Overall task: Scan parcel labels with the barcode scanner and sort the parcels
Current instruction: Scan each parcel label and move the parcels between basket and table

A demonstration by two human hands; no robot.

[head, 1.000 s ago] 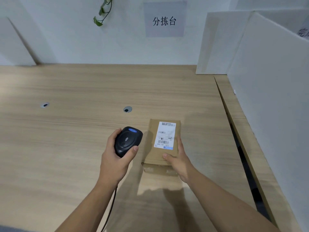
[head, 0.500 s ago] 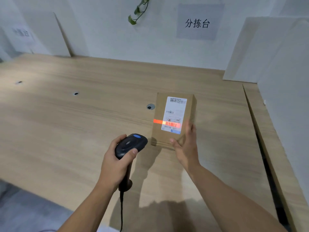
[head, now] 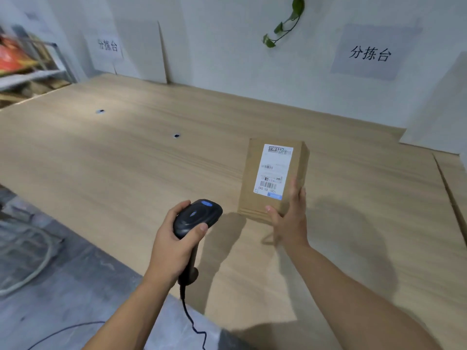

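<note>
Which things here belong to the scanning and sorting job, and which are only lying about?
Job: barcode scanner, gripped by the left hand; parcel with its label, held by the right hand; table.
Lying about: hanging plant; wall sign; shelf at far left.
</note>
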